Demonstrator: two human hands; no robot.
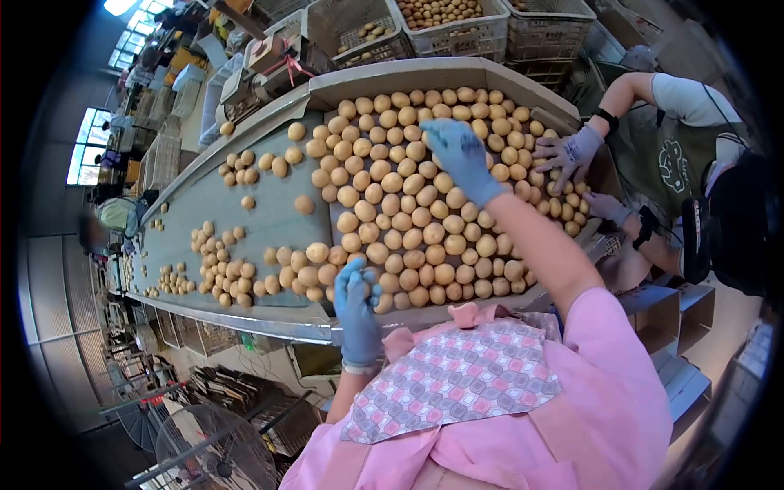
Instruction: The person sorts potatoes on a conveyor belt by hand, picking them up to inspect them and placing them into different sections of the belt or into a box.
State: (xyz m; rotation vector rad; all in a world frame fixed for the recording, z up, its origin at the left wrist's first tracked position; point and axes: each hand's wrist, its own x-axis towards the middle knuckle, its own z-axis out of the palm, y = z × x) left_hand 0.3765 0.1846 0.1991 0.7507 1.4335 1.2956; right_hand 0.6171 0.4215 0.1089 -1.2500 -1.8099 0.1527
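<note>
Many round yellow-brown fruits (pixel 420 196), whose exact kind I cannot make out, cover the near end of a sorting conveyor. My right hand (pixel 460 151), in a blue glove, is over the far middle of the fruit layer. Its fingers bend down among the fruits, and the palm hides whatever is beneath. My left hand (pixel 357 314), also blue-gloved, is at the conveyor's near edge. Its fingers are loosely bent and apart beside the closest fruits, with no fruit plainly held.
A green belt (pixel 278 220) with scattered fruits stretches away left. At the right end, a co-worker's gloved hands (pixel 572 155) touch the fruits. Plastic crates (pixel 457 37) with fruit stand behind the metal side wall (pixel 392 77). A large fan (pixel 216 449) stands lower left, cardboard boxes (pixel 661 318) lower right.
</note>
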